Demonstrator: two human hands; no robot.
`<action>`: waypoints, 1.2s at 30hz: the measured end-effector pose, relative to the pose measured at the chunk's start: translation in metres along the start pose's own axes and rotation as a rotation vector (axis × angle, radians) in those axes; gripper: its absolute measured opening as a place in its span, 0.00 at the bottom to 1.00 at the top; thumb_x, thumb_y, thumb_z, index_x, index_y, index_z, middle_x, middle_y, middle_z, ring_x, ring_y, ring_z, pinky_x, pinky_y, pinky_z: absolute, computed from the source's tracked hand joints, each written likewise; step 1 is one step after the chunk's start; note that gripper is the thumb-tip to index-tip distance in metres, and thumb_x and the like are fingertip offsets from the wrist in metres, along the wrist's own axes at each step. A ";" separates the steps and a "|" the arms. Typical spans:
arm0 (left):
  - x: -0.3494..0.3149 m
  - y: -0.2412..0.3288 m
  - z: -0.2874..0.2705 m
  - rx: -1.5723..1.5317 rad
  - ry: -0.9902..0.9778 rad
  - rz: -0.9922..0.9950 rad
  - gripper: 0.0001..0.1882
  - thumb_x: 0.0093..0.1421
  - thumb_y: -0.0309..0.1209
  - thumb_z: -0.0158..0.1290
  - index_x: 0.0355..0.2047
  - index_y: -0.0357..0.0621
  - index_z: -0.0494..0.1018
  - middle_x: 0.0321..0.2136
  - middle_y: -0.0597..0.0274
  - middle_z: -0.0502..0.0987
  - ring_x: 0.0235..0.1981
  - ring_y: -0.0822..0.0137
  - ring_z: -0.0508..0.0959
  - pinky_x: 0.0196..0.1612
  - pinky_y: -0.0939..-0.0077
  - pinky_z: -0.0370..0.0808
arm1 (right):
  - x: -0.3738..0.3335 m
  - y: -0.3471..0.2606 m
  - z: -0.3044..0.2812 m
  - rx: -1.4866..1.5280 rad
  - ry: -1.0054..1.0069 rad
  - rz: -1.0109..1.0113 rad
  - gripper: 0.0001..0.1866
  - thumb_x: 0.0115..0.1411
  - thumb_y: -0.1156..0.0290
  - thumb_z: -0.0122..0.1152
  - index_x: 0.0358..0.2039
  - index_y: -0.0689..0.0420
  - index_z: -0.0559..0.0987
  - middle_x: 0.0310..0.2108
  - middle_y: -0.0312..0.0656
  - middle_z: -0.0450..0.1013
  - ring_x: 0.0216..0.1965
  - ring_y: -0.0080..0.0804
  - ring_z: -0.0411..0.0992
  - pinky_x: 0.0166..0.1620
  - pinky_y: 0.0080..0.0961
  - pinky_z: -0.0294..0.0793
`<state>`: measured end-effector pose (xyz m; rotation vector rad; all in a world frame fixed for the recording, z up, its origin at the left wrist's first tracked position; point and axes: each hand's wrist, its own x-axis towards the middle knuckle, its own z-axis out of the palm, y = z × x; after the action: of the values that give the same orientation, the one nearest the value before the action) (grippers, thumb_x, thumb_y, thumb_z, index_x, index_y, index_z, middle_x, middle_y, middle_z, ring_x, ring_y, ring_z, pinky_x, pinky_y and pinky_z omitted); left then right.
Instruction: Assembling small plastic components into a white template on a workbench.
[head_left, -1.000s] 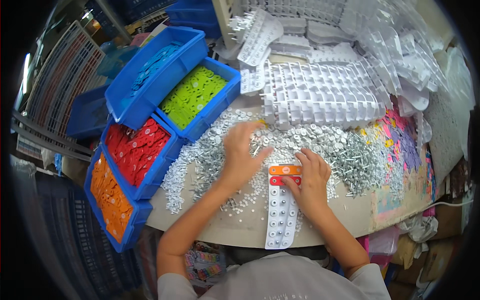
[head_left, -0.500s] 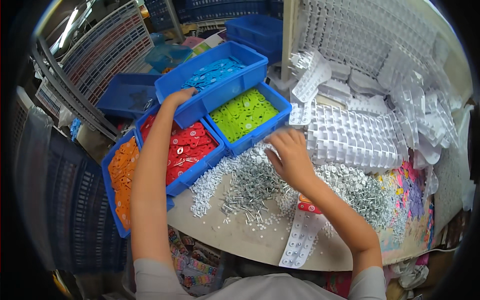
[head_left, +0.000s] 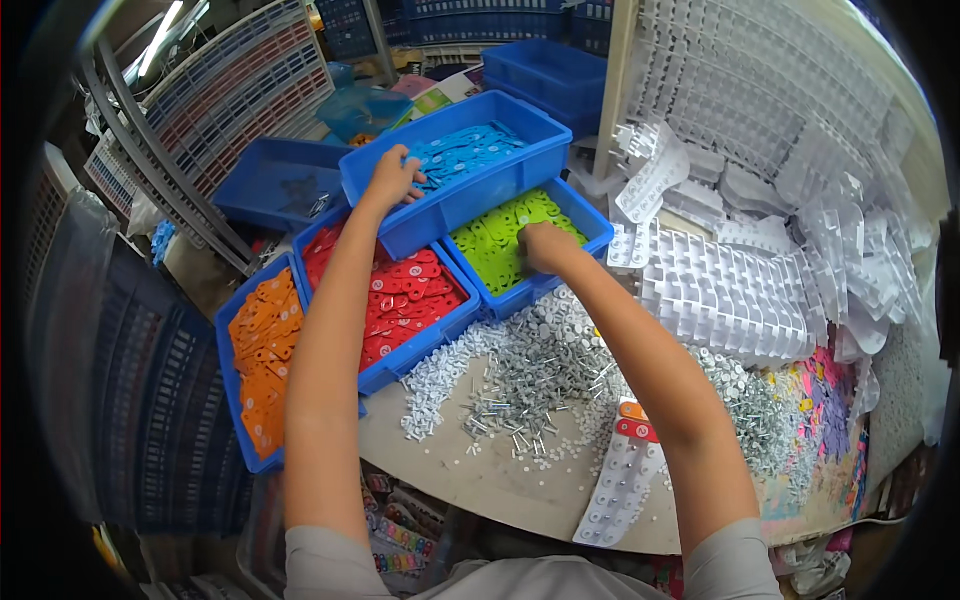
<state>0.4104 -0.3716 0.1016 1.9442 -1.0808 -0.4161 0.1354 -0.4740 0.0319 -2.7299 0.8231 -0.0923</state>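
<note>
My left hand (head_left: 398, 178) is at the near left end of a raised blue bin (head_left: 478, 200), its fingers apart over the flat blue plastic pieces (head_left: 470, 150) inside. My right hand (head_left: 545, 248) reaches down into the bin of flat green plastic pieces (head_left: 495, 240), fingers bunched and turned under against them. What its fingertips hold, if anything, is hidden. On the table's front edge, near my right forearm, lies a white plastic strip (head_left: 612, 495) with rows of round studs. One orange piece (head_left: 632, 411) and one red piece (head_left: 636, 430) sit across its far end.
Bins of red pieces (head_left: 410, 300) and orange pieces (head_left: 265, 350) stand at left. Loose metal pins (head_left: 540, 385) and small white caps (head_left: 440, 385) are heaped on the table (head_left: 430, 465). White plastic strips (head_left: 730, 295) are stacked at right, beside purple pieces (head_left: 825, 395).
My right hand has moved from over the table's heap, forward into the green pieces. My left hand has shifted from the bin's side to over its rim, fingers now showing.
</note>
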 end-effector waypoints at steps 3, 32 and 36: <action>-0.011 0.011 -0.008 -0.209 0.019 -0.050 0.19 0.63 0.26 0.50 0.54 0.36 0.71 0.28 0.59 0.80 0.26 0.69 0.78 0.26 0.72 0.73 | -0.009 -0.006 -0.006 0.095 0.169 0.042 0.08 0.59 0.74 0.55 0.33 0.58 0.82 0.35 0.51 0.82 0.40 0.54 0.81 0.42 0.49 0.80; -0.337 0.098 0.181 -0.106 -0.476 0.587 0.07 0.60 0.30 0.61 0.36 0.39 0.81 0.34 0.58 0.79 0.42 0.58 0.77 0.50 0.62 0.70 | -0.390 -0.024 0.015 0.303 0.356 0.226 0.08 0.55 0.73 0.68 0.33 0.56 0.77 0.59 0.46 0.66 0.64 0.50 0.59 0.63 0.46 0.54; -0.344 0.100 0.194 -0.095 -0.468 0.498 0.07 0.58 0.32 0.63 0.31 0.42 0.83 0.30 0.63 0.75 0.40 0.63 0.73 0.49 0.66 0.63 | -0.391 -0.024 0.025 0.273 0.390 0.314 0.16 0.53 0.68 0.71 0.40 0.56 0.77 0.60 0.47 0.66 0.64 0.50 0.59 0.64 0.47 0.53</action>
<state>0.0394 -0.2183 0.0313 1.4526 -1.7548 -0.6421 -0.1745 -0.2337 0.0235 -2.3253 1.2312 -0.6351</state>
